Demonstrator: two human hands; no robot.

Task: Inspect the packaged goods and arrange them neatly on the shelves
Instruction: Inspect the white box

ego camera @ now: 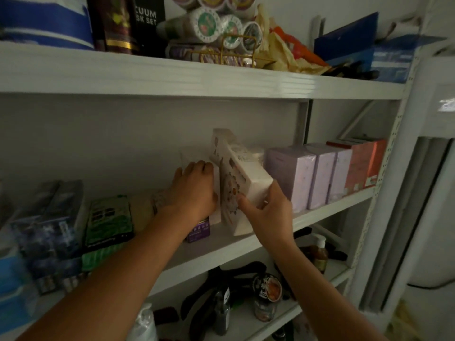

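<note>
One tilted box (246, 168) gripped in right hand (268, 207), left hand (194, 193) curled over upright box (217, 214) beside

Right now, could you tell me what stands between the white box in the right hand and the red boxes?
Three lilac boxes stand upright side by side there, as the head view shows.

View: one wide-angle head camera, frame tilted.
Facing: forward onto the shelves (246, 82), middle level central.
Nearness: close; forearms (123, 279) enter from the lower edge.
</note>
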